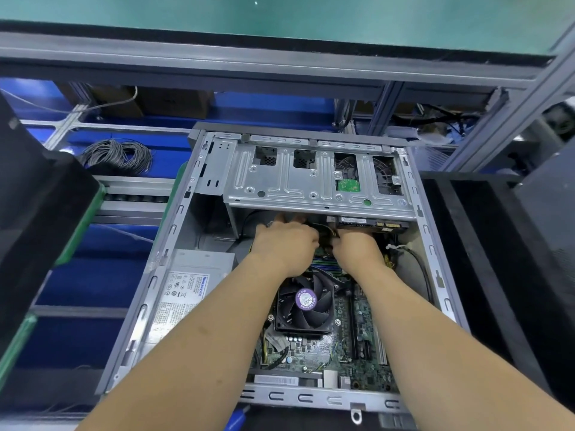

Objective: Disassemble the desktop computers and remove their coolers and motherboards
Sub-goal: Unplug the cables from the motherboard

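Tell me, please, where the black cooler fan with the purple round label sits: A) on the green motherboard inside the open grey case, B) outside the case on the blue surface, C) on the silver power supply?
A: the black cooler fan sits on the green motherboard, between the forearms.

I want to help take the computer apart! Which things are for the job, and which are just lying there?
For the job: computer case, cooler fan, motherboard, cables both hands reach.

Just lying about: coiled wire, cardboard boxes.

Beyond the left hand point(284, 244), the drive cage point(314, 178) is matt stamped metal; nearer, the cooler fan point(306, 301) is glossy black plastic
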### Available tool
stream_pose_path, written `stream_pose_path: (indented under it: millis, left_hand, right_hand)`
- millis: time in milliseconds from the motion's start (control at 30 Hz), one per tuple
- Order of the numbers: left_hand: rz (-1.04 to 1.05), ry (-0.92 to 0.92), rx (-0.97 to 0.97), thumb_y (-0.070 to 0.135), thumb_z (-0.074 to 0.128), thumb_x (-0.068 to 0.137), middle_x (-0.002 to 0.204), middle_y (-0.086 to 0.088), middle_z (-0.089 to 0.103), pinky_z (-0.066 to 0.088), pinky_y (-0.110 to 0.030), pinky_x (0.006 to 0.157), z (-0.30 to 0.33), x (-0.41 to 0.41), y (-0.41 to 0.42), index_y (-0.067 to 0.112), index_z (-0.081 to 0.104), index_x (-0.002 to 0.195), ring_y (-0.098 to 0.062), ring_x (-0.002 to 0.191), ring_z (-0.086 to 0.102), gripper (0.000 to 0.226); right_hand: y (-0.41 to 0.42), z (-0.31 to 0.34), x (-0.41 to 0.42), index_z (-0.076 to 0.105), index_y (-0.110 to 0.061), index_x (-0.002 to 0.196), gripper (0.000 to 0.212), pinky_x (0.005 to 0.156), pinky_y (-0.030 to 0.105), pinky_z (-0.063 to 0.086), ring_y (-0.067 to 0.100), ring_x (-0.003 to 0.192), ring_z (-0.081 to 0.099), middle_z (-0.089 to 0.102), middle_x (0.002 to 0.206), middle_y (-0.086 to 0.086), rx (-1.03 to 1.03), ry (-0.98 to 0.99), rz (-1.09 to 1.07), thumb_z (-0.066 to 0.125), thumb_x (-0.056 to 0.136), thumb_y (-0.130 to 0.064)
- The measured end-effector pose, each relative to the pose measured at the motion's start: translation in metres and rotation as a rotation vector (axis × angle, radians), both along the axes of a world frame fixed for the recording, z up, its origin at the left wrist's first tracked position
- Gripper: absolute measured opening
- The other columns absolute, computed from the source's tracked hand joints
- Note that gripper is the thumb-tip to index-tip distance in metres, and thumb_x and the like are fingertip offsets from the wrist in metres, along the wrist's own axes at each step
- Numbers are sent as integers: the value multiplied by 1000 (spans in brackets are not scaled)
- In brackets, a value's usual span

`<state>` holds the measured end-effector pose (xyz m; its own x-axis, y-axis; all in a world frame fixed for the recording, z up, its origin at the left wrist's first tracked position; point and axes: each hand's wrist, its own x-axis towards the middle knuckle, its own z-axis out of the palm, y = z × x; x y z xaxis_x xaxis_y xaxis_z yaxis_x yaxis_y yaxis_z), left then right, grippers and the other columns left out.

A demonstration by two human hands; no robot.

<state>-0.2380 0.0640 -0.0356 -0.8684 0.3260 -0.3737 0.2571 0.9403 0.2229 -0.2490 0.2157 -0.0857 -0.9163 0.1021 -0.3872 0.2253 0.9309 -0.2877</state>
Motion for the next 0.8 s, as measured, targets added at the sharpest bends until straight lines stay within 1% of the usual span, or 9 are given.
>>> stream_pose_path:
  millis: [67,133,267,367,500,533,667,733,800]
  left_hand:
    - [27,-16,20,25,46,101,115,-1,59,34,-49,99,2,1,-1,32,58,97,-32,114,48,14]
    - [46,-41,35,17,50,98,113,0,59,33,-51,105,3,1,-1,31,54,91,-31,113,47,16]
    - [65,-87,46,7,53,96,117,-1,57,32,-52,108,3,0,-2,29,56,99,-29,118,44,23]
    - [63,-116,53,3,53,94,120,0,56,36,-51,106,3,-1,-2,30,59,106,-28,120,42,30]
    - [65,-145,68,-3,50,90,124,-3,57,46,-49,99,6,-2,-3,24,58,113,-29,123,42,37]
    - [60,-148,68,-4,50,90,124,-3,57,48,-48,98,6,-2,-3,23,58,114,-29,123,43,37]
    - [25,-129,45,-2,49,90,123,-2,57,50,-46,91,5,-2,-3,26,56,113,-29,120,44,37]
    - [19,-116,34,-1,50,90,122,-1,57,49,-45,88,5,-2,-3,29,55,111,-29,119,43,37]
    - [24,-108,32,0,49,90,121,0,57,47,-44,85,4,-2,-3,29,55,112,-29,119,43,36]
  right_hand:
    - [1,-2,-1,64,-7,120,28,82,32,49,33,103,62,69,112,18,-21,24,-9,44,103,-17]
    - [1,-3,1,64,-7,120,27,79,31,47,33,101,63,69,110,18,-43,47,-13,46,103,-17]
    - [1,-7,5,64,-3,118,27,70,28,41,34,98,64,69,102,19,-88,101,-44,47,103,-18]
    - [3,-7,3,65,-6,120,29,72,28,38,34,103,63,68,111,18,-68,107,-61,46,103,-20]
    - [2,-5,3,61,-7,131,33,79,31,48,35,104,64,69,114,20,-97,91,-61,47,103,-17]
    - [1,-6,3,61,-7,131,32,80,32,49,35,103,64,69,113,20,-110,91,-72,48,103,-18]
    - [2,-7,1,60,-4,126,32,73,29,44,34,102,63,67,112,19,-44,28,-51,43,105,-22]
    - [2,-6,0,57,-7,132,33,77,30,45,34,106,61,65,121,17,-7,6,-19,39,106,-20]
    - [3,-3,0,57,-7,130,33,77,30,44,33,108,60,64,123,16,9,5,-8,39,107,-22]
